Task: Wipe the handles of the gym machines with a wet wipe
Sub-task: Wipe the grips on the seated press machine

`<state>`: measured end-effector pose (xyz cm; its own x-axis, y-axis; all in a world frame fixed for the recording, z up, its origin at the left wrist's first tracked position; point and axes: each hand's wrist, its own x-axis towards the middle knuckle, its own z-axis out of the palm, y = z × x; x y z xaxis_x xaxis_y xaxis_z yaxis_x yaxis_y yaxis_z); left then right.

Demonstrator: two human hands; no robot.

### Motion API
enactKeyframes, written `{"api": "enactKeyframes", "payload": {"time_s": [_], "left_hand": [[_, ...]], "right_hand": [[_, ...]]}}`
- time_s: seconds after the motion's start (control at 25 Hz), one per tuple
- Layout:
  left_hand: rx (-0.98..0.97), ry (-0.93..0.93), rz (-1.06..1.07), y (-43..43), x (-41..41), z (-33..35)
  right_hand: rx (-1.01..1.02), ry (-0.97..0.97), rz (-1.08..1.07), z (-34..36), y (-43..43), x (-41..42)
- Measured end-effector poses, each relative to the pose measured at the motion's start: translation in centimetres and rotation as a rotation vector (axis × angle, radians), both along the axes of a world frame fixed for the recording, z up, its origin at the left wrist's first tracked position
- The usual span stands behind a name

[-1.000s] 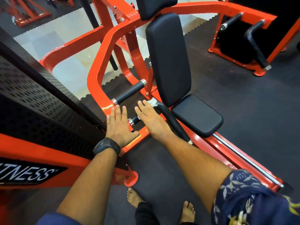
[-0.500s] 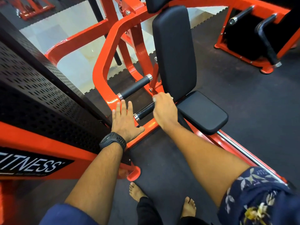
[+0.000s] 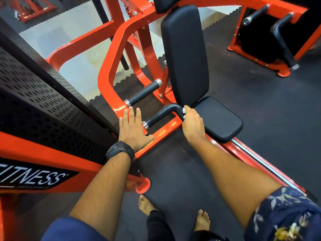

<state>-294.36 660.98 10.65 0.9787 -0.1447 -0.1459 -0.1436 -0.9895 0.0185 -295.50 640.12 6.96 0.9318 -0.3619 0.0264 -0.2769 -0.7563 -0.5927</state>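
Handle (image 3: 161, 113) was gripped through a white wipe (image 3: 183, 111) by the right hand's (image 3: 193, 126) curled fingers, left hand (image 3: 132, 131) flat on the frame (image 3: 165, 129).

Left hand (image 3: 132, 129) flat on the machine frame (image 3: 163, 133), bent handle (image 3: 161, 115) just right of it, right hand (image 3: 193, 126) on its bend, wet wipe (image 3: 183, 111) under the fingers, seat pad (image 3: 217, 117) right of that, back pad (image 3: 185, 53) behind, straight handle (image 3: 143, 93) behind the left hand.

Left of my left hand (image 3: 132, 131) and nearer to me, a black label (image 3: 33, 178) on the orange frame (image 3: 43, 153) reads "FITNESS" in white (first letter half cut off).
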Motion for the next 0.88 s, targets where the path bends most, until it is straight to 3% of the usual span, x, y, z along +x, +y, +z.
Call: {"api": "enactKeyframes", "payload": {"time_s": [0.16, 0.28, 0.44, 0.6, 0.88], "left_hand": [[0.008, -0.006, 0.005, -0.1, 0.1, -0.1], [0.019, 0.005, 0.010, 0.0, 0.1, -0.1], [0.025, -0.011, 0.017, -0.2, 0.3, -0.1], [0.033, -0.009, 0.015, -0.2, 0.0, 0.0], [0.025, -0.017, 0.021, -0.3, 0.0, 0.0]], "right_hand": [[-0.017, 0.024, 0.032, -0.6, -0.6, -2.1], [0.071, 0.197, -0.086, -1.0, -2.0, -3.0], [-0.061, 0.088, 0.049, 0.6, -1.6, -2.7], [-0.142, 0.217, -0.021, -1.4, -3.1, -6.6], [0.217, 0.057, -0.273, -2.9, -3.4, -8.8]]}}
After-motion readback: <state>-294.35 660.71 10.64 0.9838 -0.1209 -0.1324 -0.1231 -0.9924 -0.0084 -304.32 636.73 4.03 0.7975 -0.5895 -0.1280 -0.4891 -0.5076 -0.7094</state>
